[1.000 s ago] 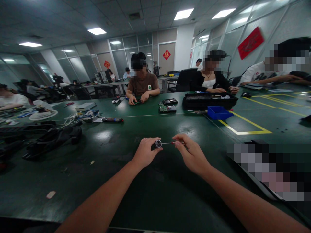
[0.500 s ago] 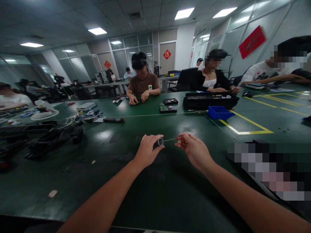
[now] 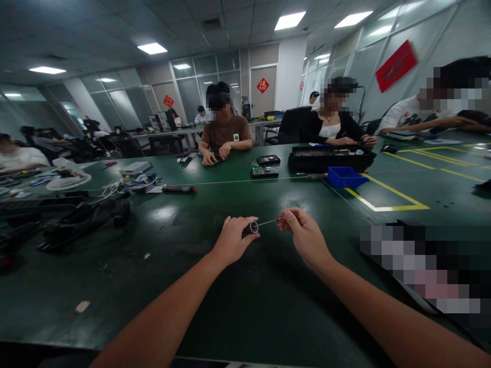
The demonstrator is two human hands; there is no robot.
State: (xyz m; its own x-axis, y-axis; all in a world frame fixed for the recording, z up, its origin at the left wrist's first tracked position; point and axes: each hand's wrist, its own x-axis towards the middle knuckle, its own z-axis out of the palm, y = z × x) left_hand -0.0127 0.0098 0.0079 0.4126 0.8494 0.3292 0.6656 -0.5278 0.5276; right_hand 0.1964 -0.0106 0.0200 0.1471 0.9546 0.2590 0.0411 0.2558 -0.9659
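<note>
My left hand (image 3: 235, 239) pinches a small round part (image 3: 253, 227) with a pale rim and a dark body, held above the green table (image 3: 245, 312). My right hand (image 3: 305, 232) is closed on the red handle of a thin screwdriver (image 3: 268, 222). Its metal shaft points left, and its tip reaches the open face of the round part. Whether the tip touches something inside is too small to tell.
Beyond my hands lie a dark pen-like tool (image 3: 178, 189), hard drives (image 3: 265, 172), a blue bin (image 3: 345, 177) and a long black tray (image 3: 332, 159). Cables and black parts (image 3: 86, 222) are at the left. Several people sit around the table.
The round part has turned slightly in my left hand, so more of its dark side shows. My right hand's fingers have shifted a little around the red handle.
</note>
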